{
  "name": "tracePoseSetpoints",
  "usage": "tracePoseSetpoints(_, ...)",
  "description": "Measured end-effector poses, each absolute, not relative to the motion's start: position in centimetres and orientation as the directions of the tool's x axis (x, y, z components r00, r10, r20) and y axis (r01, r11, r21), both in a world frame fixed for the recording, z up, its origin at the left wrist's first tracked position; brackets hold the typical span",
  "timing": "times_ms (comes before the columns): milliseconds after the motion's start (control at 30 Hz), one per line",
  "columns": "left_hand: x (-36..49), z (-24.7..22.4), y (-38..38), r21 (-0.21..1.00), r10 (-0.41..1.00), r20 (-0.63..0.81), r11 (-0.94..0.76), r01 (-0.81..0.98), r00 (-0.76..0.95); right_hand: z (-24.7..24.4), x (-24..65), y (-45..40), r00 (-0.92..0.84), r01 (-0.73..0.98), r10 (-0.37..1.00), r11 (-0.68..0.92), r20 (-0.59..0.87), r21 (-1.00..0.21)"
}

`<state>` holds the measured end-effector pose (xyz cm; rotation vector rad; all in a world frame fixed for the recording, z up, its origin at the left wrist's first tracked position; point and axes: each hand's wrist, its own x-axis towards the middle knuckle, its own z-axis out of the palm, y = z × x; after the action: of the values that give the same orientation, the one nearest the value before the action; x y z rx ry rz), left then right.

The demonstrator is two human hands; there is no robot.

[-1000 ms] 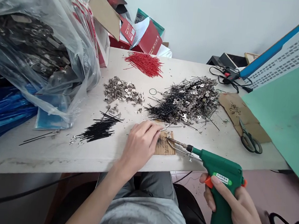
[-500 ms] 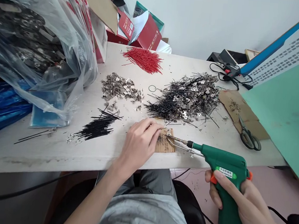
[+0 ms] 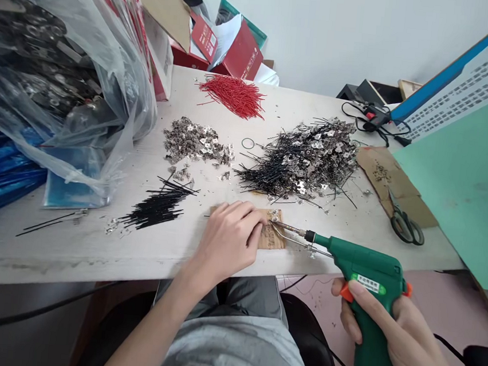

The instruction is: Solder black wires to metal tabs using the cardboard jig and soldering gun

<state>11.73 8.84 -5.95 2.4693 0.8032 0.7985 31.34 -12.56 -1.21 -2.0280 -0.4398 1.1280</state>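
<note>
My right hand is wrapped around the handle of a green soldering gun, with a finger at its orange trigger. The gun's hot tip and thin solder feed tube point left and meet over a small brown wooden board. A small shiny metal piece lies at the board's upper edge, close to the tip. My left hand rests palm down across the board's left part, fingers bent and pinched near the tip. A thin black wire sticks out left from under this hand; its other end is hidden by the fingers.
Black wires lie left, metal terminals behind, and red wires at the back. A heap of terminals with black wires sits behind the board. Scissors lie on cardboard at right. A plastic bag stands left.
My left hand has shifted slightly down, its fingers now more curled, uncovering the board's upper left edge. The soldering gun stays nearly still, its tip at the board.
</note>
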Motion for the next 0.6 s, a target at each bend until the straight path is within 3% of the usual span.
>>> tracePoseSetpoints(600,11.59,-6.09,8.94,0.547,0.620,0.412,-0.754,0.363,0.667,-0.85,30.51,-12.09,0.541,-0.195,0.593,-0.601,-0.596,-0.775)
